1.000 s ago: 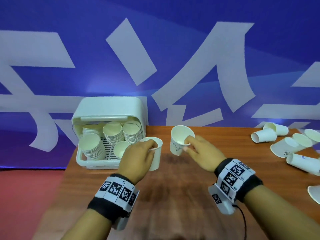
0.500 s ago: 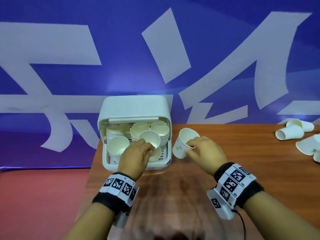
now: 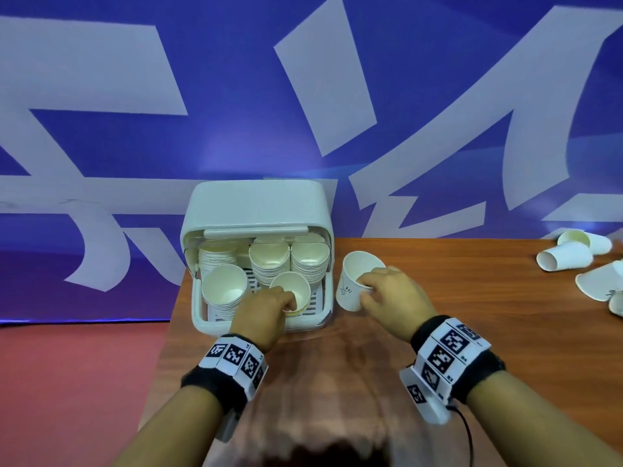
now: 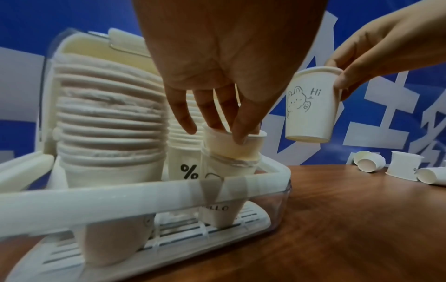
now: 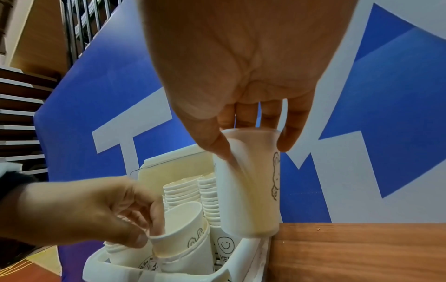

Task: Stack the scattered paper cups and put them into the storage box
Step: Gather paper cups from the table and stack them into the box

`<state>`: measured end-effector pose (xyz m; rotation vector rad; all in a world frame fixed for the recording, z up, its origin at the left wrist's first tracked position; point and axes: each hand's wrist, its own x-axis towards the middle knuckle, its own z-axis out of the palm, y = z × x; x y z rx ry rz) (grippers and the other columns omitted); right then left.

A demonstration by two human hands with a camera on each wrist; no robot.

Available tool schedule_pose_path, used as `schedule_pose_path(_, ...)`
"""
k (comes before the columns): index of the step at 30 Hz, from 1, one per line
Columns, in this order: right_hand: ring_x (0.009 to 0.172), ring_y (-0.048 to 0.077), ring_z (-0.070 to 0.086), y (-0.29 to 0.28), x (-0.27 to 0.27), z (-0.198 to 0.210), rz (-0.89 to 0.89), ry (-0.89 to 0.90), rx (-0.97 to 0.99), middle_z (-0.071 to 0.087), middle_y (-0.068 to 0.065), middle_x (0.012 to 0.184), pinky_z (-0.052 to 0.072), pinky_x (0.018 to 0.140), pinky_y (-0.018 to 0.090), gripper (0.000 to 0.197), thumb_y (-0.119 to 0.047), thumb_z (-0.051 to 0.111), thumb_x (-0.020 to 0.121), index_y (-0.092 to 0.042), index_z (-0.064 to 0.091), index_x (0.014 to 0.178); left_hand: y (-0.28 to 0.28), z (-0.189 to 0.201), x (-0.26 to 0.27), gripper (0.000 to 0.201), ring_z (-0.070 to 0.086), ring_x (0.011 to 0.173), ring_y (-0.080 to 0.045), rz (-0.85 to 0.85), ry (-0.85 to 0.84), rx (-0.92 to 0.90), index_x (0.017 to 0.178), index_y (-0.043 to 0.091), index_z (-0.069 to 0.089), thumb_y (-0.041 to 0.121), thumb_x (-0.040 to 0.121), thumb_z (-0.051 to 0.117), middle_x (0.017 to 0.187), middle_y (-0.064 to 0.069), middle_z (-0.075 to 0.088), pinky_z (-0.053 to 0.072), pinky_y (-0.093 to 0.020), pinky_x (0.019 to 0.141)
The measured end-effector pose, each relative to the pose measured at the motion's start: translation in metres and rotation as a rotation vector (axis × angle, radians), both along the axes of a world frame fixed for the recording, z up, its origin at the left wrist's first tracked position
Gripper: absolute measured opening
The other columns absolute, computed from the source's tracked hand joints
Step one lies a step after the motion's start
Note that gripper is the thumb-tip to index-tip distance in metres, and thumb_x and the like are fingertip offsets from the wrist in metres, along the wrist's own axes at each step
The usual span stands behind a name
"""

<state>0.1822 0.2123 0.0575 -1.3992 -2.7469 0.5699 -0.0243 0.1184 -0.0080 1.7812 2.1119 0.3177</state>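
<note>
The white storage box [image 3: 199, 299] stands open at the table's left end, holding several stacks of paper cups [image 3: 269, 264]. My left hand [image 3: 269, 306] pinches the rim of a white paper cup [image 3: 295, 291] that sits partly nested in the front-right stack [image 4: 226, 166] inside the box. My right hand [image 3: 381, 291] grips a second paper cup [image 3: 354, 284] by its rim, held in the air just right of the box; it bears a bear drawing and "Hi" [image 4: 311, 106]. In the right wrist view this cup [image 5: 248, 183] hangs beside the box's right wall.
Several loose paper cups [image 3: 566, 257] lie on their sides at the far right of the wooden table [image 3: 472, 298]. A blue and white banner stands right behind the box and table. The table's left edge runs beside the box, with red floor beyond.
Both hands moved left with their cups. The left hand carried its cup over the box and lowered it into the front-right stack; the right hand brought its cup up beside the box.
</note>
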Motion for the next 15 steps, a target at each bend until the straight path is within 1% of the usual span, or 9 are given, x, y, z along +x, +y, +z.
schedule_pose_path(3, 0.099, 0.022, 0.05, 0.001, -0.003, -0.004, 0.015, 0.013, -0.015, 0.063, 0.002, 0.097, 0.042, 0.082, 0.033, 0.023, -0.017, 0.048, 0.083, -0.016, 0.062, 0.101, -0.001, -0.006, 0.0, 0.031, 0.057, 0.104, -0.024, 0.008, -0.013, -0.087, 0.108, 0.022, 0.063, 0.006, 0.085, 0.049, 0.112, 0.0, 0.064, 0.044, -0.034, 0.09)
schedule_pose_path(6, 0.099, 0.024, 0.051, 0.0, -0.007, -0.008, 0.051, 0.04, -0.031, 0.065, 0.003, 0.097, 0.043, 0.081, 0.033, 0.023, -0.015, 0.05, 0.083, -0.016, 0.062, 0.102, 0.0, -0.007, -0.001, 0.032, 0.056, 0.109, -0.023, 0.017, -0.07, -0.099, 0.115, 0.023, 0.059, 0.012, 0.086, 0.051, 0.12, 0.002, 0.061, 0.043, -0.034, 0.093)
schedule_pose_path(8, 0.1, 0.024, 0.053, -0.004, -0.011, -0.009, 0.072, 0.068, -0.037, 0.065, 0.005, 0.098, 0.045, 0.082, 0.033, 0.023, -0.016, 0.051, 0.084, -0.017, 0.063, 0.103, -0.002, -0.002, -0.002, 0.032, 0.056, 0.109, -0.021, 0.028, -0.182, -0.021, 0.117, 0.022, 0.058, 0.012, 0.086, 0.055, 0.121, 0.003, 0.06, 0.044, -0.034, 0.094)
schedule_pose_path(10, 0.101, 0.024, 0.055, -0.008, -0.016, -0.008, 0.106, 0.142, -0.032, 0.066, 0.006, 0.1, 0.046, 0.084, 0.035, 0.023, -0.017, 0.054, 0.084, -0.019, 0.066, 0.104, -0.006, 0.007, -0.004, 0.033, 0.056, 0.108, -0.018, 0.062, -0.3, 0.15, 0.118, 0.019, 0.059, 0.01, 0.086, 0.058, 0.118, 0.004, 0.061, 0.043, -0.029, 0.095)
schedule_pose_path(12, 0.101, 0.025, 0.058, -0.012, -0.023, -0.007, 0.175, 0.221, -0.02, 0.068, 0.006, 0.101, 0.048, 0.086, 0.038, 0.023, -0.015, 0.058, 0.083, -0.019, 0.068, 0.103, -0.011, 0.02, -0.008, 0.037, 0.055, 0.107, -0.015, 0.115, -0.328, 0.304, 0.122, 0.017, 0.056, 0.01, 0.086, 0.06, 0.121, 0.003, 0.058, 0.039, -0.024, 0.094)
schedule_pose_path(13, 0.1, 0.025, 0.059, -0.014, -0.027, -0.007, 0.214, 0.241, -0.01, 0.069, 0.006, 0.099, 0.049, 0.086, 0.038, 0.022, -0.013, 0.059, 0.082, -0.017, 0.069, 0.102, -0.014, 0.026, -0.011, 0.041, 0.053, 0.11, -0.014, 0.135, -0.324, 0.351, 0.126, 0.018, 0.053, 0.011, 0.086, 0.061, 0.124, 0.003, 0.056, 0.037, -0.023, 0.095)
schedule_pose_path(15, 0.096, 0.025, 0.061, -0.015, -0.038, -0.01, 0.277, 0.259, 0.018, 0.071, 0.006, 0.094, 0.051, 0.083, 0.036, 0.021, -0.01, 0.059, 0.08, -0.014, 0.071, 0.098, -0.017, 0.034, -0.016, 0.05, 0.047, 0.117, -0.013, 0.152, -0.314, 0.382, 0.131, 0.021, 0.047, 0.011, 0.084, 0.062, 0.129, 0.004, 0.051, 0.034, -0.023, 0.098)
